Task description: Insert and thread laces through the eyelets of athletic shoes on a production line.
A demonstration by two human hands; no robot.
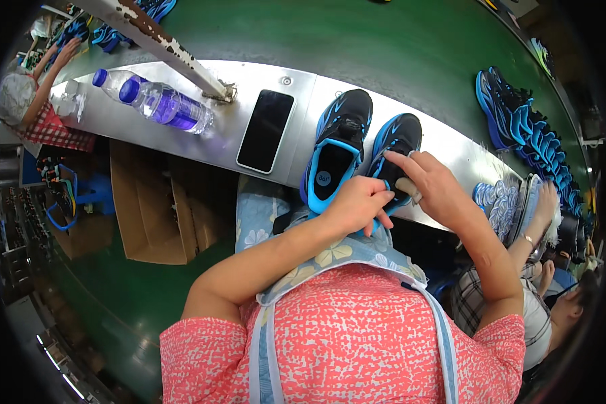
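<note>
Gripping the right sneaker (396, 145) at its heel, left hand (358, 204) closed; right hand (432, 180) pinches a pale pad (light, flexible shoe probably).

left hand (359, 204) curled, right hand (432, 180) pinching
</note>
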